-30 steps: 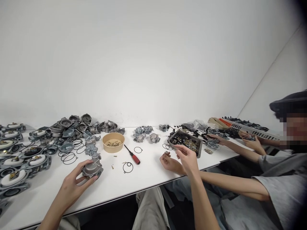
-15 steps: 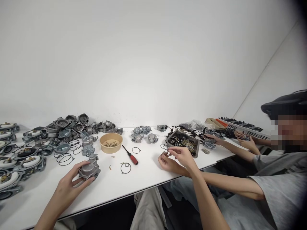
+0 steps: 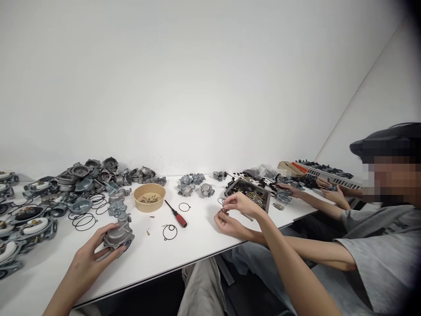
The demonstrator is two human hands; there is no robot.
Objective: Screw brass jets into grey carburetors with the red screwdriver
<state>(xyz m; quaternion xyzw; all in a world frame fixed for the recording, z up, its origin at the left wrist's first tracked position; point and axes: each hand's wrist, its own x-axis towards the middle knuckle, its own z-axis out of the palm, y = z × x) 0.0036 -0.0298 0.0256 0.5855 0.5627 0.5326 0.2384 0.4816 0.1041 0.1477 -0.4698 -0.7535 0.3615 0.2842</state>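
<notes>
My left hand [image 3: 88, 254] grips a grey metal carburetor [image 3: 119, 236], which rests on the white table [image 3: 138, 267], fingers on one side and thumb along the front. Over the tray's near corner, my right hand [image 3: 241, 205] pinches its fingertips beside a co-worker's hand [image 3: 228, 224]; whatever small thing lies between them is too small to name. Between my hands lie a screwdriver [image 3: 180, 219] with a red and black handle, a black ring gasket [image 3: 170, 238] with a small ring inside it, and a few small brass screws [image 3: 148, 232].
A round cardboard bowl [image 3: 149, 209] holds small screws. Left of it are piled carburetor parts [image 3: 79, 171] and black gaskets [image 3: 86, 221]. On the right, a metal tray [image 3: 267, 202] contains mixed small parts. Co-workers [image 3: 378, 250] sit there, one's arm reaching across under mine.
The view has turned slightly right, so the table things sit further left. My right hand's fingertips are lower and closer to the co-worker's hand. My left hand keeps its hold on the carburetor.
</notes>
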